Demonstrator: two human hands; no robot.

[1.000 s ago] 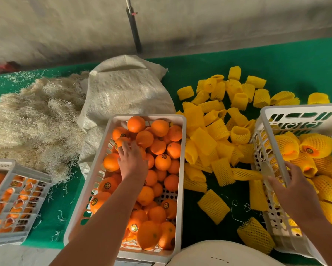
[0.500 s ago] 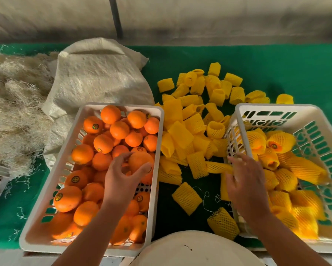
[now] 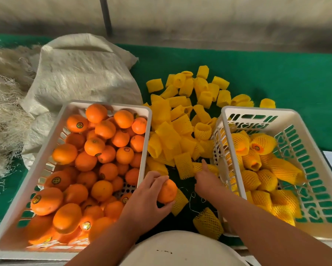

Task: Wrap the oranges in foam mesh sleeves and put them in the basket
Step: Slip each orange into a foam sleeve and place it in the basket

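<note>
Gripping 1 bare orange [image 3: 167,191], the left hand [image 3: 146,200] holds it just past the right rim of the left basket [image 3: 46,156], its fingers [image 3: 155,178] curled over the top and the thumb tucked beneath. That basket is heaped with unwrapped oranges [image 3: 102,148], and several carry a small round sticker, dark with a yellow ring; the print on them is too small to read. No other writing can be made out.

Over to the right hand [image 3: 206,178]: it reaches into the pile of yellow foam mesh sleeves [image 3: 178,120] lying on the green counter [image 3: 257,73] between the 2 baskets. Its fingertips touch a flattened sleeve [image 3: 205,167] beside the right basket's wall, but they are partly hidden, so whether they pinch it or only rest on it cannot be told.

Inside the right basket [image 3: 314,150], wrapped oranges [image 3: 263,143] lie in their yellow mesh, 1 showing a sticker through the open end. A woven white sack [image 3: 80,73] slumps behind the left basket, with pale straw-like fibre [image 3: 2,112] heaped at far left.
</note>
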